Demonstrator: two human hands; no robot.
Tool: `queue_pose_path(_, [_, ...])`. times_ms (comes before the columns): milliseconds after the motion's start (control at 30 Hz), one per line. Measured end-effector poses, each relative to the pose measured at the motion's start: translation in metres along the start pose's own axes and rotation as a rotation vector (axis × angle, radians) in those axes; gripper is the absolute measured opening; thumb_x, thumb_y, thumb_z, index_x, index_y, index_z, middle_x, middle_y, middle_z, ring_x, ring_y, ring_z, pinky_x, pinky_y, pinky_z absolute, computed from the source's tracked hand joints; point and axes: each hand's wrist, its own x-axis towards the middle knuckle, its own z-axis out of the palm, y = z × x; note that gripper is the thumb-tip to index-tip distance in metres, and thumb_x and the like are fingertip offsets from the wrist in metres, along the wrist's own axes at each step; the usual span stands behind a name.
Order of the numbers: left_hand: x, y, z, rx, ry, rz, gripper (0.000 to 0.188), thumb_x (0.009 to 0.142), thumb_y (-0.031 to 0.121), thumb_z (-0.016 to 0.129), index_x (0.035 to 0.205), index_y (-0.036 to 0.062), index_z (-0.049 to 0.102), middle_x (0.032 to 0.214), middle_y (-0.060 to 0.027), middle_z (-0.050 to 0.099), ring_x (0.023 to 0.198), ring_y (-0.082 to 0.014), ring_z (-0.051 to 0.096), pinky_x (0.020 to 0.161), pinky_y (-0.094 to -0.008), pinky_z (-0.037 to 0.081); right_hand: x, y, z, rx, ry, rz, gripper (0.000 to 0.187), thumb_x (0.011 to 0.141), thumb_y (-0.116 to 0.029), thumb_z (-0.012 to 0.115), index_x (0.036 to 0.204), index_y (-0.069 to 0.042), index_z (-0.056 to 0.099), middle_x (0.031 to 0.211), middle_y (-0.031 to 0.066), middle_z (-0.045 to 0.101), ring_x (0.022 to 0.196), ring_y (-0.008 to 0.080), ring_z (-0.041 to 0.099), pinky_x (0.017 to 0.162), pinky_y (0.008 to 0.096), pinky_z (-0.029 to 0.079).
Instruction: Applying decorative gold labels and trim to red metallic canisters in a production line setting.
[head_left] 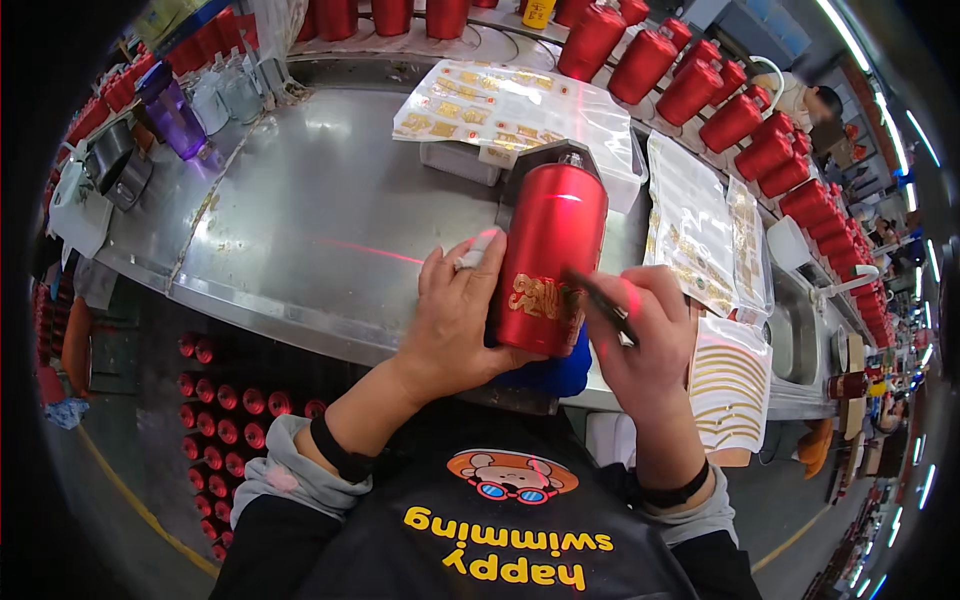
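Note:
A shiny red bottle (560, 225) lies tilted before me, its narrow neck pointing away and gold raised lettering (540, 297) near its base. My left hand (450, 315) is wrapped round the bottle's left side and base, with a white wrapping on one finger. In my right hand (652, 340) is a slim dark tool (608, 305), its tip against the bottle beside the lettering; its exact kind is unclear. Blue cloth (560, 372) shows under the base, and a dark angular rest (520, 165) stands behind the neck. A red light line crosses bottle and hand.
Sheets of gold stickers (480, 105) cover a white box behind the bottle; further sheets (690, 220) and a sheet of gold strips (728, 385) lie to the right on the metal table (310, 210). Red bottles (640, 65) line the far side. A purple bottle (170, 110) stands left, a sink (793, 335) right.

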Motion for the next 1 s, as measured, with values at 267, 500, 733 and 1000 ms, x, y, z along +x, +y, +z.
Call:
queue_pose_path(267, [0.006,0.008,-0.008,0.097,0.050,0.080,0.099,0.066,0.047,0.078,0.141,-0.0039,0.039,0.125,-0.0227,0.056,0.124,-0.0384,0.043,0.108,-0.0597,0.019,0.002,-0.005,0.011,-0.004,-0.108,-0.127,0.034,0.063,0.000,0.079,0.095,-0.005,0.068,0.080,0.0091,0.061,0.074,0.0256,0.059,0.066,0.0352,0.048])
queue_pose_path(500, [0.003,0.000,0.001,-0.023,0.047,0.047,0.103,0.068,0.053,0.077,0.142,-0.0051,0.037,0.132,-0.0259,0.050,0.126,-0.0408,0.041,0.108,-0.0566,0.022,-0.001,-0.008,0.001,0.367,-0.137,0.031,0.022,0.079,-0.003,0.074,0.099,-0.003,0.065,0.084,0.0082,0.062,0.071,0.0175,0.061,0.060,0.0270,0.048])
queue_pose_path(733, [0.002,-0.017,0.008,-0.580,-0.070,-0.110,0.089,0.086,0.056,0.062,0.141,-0.0093,0.035,0.135,-0.0283,0.047,0.128,-0.0423,0.040,0.110,-0.0471,0.026,-0.030,0.007,0.005,0.922,0.165,0.757,0.016,0.094,-0.012,0.063,0.104,-0.001,0.056,0.086,-0.0016,0.059,0.077,0.0037,0.052,0.069,0.0182,0.043])
queue_pose_path(1000, [-0.001,-0.011,0.006,-0.626,0.035,-0.216,0.070,0.094,0.041,0.057,0.140,-0.0077,0.038,0.130,-0.0261,0.051,0.123,-0.0420,0.044,0.107,-0.0470,0.029,-0.049,0.019,0.023,1.010,0.176,0.813,0.013,0.096,-0.009,0.059,0.105,-0.003,0.054,0.093,0.0027,0.063,0.081,0.0056,0.058,0.071,0.0205,0.049])
